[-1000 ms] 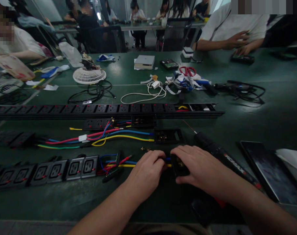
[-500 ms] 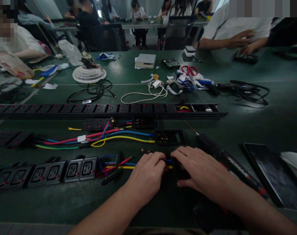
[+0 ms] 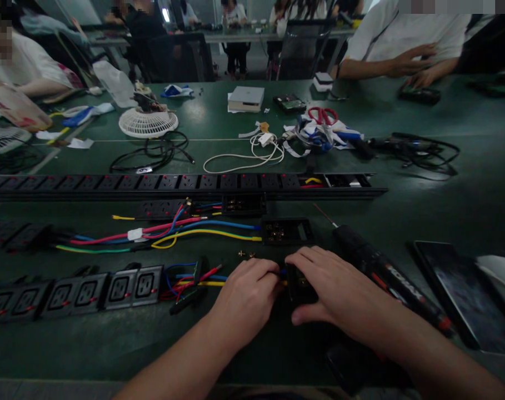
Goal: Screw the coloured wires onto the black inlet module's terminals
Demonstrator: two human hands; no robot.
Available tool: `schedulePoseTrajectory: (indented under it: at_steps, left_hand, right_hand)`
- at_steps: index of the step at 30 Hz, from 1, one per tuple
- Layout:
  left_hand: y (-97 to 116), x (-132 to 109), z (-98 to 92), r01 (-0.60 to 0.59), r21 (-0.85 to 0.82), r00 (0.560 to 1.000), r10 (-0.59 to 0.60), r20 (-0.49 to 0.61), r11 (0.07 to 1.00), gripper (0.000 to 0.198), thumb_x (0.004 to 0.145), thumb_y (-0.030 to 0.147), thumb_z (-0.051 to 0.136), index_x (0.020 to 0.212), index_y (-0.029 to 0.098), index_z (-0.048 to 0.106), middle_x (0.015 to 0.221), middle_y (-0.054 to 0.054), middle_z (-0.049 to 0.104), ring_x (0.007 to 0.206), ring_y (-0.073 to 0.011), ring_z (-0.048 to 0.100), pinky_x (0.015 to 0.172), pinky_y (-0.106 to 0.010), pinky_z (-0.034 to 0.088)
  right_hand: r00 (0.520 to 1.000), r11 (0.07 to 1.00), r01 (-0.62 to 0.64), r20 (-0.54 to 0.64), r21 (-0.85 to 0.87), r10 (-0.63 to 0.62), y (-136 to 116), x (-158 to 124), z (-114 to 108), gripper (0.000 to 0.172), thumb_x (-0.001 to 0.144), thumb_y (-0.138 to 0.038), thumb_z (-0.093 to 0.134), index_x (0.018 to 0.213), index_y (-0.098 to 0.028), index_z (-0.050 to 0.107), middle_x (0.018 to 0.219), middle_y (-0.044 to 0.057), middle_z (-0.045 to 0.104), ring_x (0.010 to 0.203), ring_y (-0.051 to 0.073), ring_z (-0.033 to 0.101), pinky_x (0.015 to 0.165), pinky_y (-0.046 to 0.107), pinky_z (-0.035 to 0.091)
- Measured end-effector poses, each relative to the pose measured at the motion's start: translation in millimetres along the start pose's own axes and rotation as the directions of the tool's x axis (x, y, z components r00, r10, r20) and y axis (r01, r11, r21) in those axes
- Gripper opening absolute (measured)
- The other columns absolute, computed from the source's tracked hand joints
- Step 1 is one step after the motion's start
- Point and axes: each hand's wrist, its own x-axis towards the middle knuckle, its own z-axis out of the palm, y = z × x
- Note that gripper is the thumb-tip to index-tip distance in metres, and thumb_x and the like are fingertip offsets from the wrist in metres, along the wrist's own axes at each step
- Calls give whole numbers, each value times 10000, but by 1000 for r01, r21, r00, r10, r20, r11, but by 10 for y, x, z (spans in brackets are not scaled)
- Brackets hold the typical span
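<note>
My left hand [image 3: 250,291] is closed round the blue and yellow wires [image 3: 214,283], close to where they meet a black terminal box [image 3: 300,286]. That box is in my right hand [image 3: 327,283], its fingers over the top edge and the thumb low at the front. The wires lead left to a small circuit board [image 3: 198,272] and a row of black sockets [image 3: 91,291]. Small brass screws [image 3: 241,254] lie just beyond my left hand. Behind them a second black terminal box [image 3: 288,231] has blue and yellow wires at its left side.
A power screwdriver [image 3: 389,275] and a dark tablet [image 3: 464,294] lie at the right. A long socket strip [image 3: 169,183] crosses the table. Beyond it are a white fan grille [image 3: 148,121], cables and red scissors [image 3: 322,115]. People sit at the far side.
The view has shifted slightly. My right thumb has moved a little left along the box's lower edge, and the box has shifted slightly left. Both hands keep their holds.
</note>
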Motion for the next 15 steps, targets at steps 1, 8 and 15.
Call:
schedulePoseTrajectory:
  at_steps: [1,8,15]
  left_hand:
    - [2,-5,-10,8,-18,1000,-8,-9,1000,53,904,119,604,914,163,632,1016,-39,675,909,-205,626,854,-391,543]
    - [-8,-44,-30,33,-78,999,-35,-17,996,127,907,128,598,1019,180,625,1066,-53,679,976,-204,629,903,-385,549]
    - [-17,-17,1,-3,-93,1000,2,-16,996,118,920,110,568,973,169,655,1047,-50,690,959,-189,628,895,-359,558]
  right_hand:
    - [998,999,50,-49,-11,-51,28,-37,-2,784,553,-408,927,1195,-151,556,1148,48,555,1055,238,520,896,433,471]
    - [965,979,110,-216,-172,-147,160,-197,39,791,597,-200,888,1263,-193,462,1194,25,556,1059,229,553,873,453,517]
    - [963,978,122,-218,-169,-158,114,-157,39,737,592,-185,882,1241,-162,534,1164,48,576,1029,243,577,846,456,547]
